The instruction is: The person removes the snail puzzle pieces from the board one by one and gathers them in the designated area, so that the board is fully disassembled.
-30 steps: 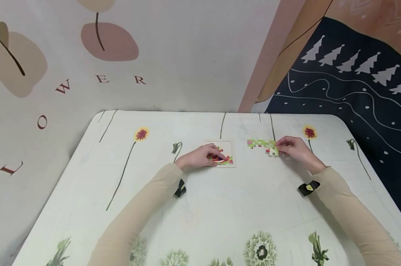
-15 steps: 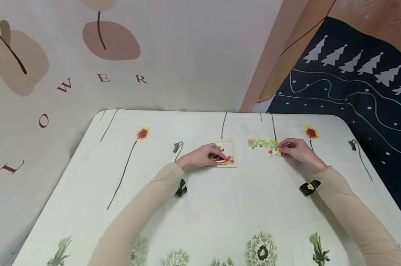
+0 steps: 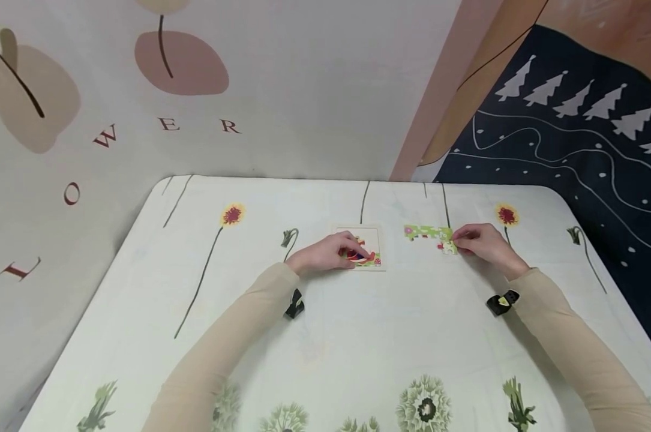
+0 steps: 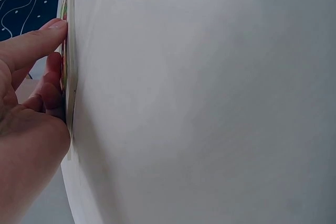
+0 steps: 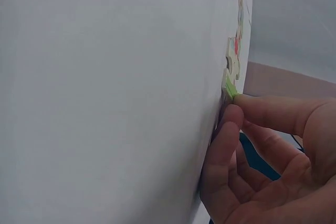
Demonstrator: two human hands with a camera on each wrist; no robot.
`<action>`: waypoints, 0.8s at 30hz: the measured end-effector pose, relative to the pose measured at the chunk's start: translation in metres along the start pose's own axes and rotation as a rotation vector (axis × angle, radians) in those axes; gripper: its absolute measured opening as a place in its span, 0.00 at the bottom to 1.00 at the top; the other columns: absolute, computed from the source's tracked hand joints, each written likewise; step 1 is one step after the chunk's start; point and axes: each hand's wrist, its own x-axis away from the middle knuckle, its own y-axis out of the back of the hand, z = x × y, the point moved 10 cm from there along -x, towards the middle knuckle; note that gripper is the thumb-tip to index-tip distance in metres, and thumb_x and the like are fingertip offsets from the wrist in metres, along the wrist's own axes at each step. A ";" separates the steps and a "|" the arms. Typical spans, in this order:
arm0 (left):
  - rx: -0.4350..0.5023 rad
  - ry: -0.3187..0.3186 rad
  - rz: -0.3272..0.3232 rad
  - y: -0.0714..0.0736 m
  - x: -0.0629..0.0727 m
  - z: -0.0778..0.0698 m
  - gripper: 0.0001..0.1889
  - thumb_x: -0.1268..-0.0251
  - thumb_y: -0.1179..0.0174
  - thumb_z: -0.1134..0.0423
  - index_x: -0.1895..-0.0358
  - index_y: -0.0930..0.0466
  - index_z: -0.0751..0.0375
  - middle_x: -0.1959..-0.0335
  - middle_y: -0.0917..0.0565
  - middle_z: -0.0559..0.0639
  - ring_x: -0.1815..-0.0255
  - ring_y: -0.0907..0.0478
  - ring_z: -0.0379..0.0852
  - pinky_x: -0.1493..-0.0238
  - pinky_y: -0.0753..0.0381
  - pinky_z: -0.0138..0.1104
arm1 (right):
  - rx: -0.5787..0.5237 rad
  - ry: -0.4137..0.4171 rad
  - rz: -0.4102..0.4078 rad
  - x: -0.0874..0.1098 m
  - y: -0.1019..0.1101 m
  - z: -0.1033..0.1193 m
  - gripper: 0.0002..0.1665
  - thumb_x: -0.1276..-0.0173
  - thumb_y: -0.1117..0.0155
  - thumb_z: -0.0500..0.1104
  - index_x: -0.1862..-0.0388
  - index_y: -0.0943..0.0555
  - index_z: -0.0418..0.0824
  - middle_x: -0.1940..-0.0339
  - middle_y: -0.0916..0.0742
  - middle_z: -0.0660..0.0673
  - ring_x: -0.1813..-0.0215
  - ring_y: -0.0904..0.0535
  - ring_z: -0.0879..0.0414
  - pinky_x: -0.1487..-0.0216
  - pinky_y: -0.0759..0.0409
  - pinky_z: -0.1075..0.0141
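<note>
One upward tug could split the green, L-shaped, wood-like jigsaw section (image 3: 425,231) on the white flower-print cloth (image 3: 352,336), since your right hand (image 3: 483,245), nearly closed, pinches only its right edge, while your left hand (image 3: 325,252) rests, fingers loosely extended, on the square cream wood-like board (image 3: 372,239).

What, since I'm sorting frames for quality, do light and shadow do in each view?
Head: bright, soft shadows on the tabletop beside both sleeves, no obvious glare; left wrist: dimmer, a soft-edged shadow trailing from the puzzle board near the left hand; right wrist: also dim, a broad shadow darkening the tabletop by the right hand.
</note>
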 end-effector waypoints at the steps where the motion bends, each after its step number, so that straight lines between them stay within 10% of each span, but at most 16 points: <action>1: -0.001 -0.001 0.000 0.000 0.000 0.000 0.18 0.34 0.37 0.69 0.42 0.16 0.54 0.40 0.26 0.54 0.38 0.31 0.49 0.30 0.34 0.43 | 0.003 0.001 -0.002 0.000 0.000 0.000 0.15 0.27 0.40 0.39 0.49 0.19 0.29 0.69 0.15 0.51 0.70 0.25 0.64 0.68 0.26 0.69; 24: 0.006 0.001 -0.006 -0.001 -0.001 0.001 0.18 0.34 0.37 0.69 0.42 0.16 0.54 0.42 0.25 0.54 0.41 0.30 0.49 0.34 0.33 0.40 | 0.071 -0.027 -0.017 0.001 -0.002 0.000 0.15 0.29 0.39 0.41 0.50 0.18 0.32 0.58 0.16 0.41 0.62 0.30 0.54 0.65 0.30 0.67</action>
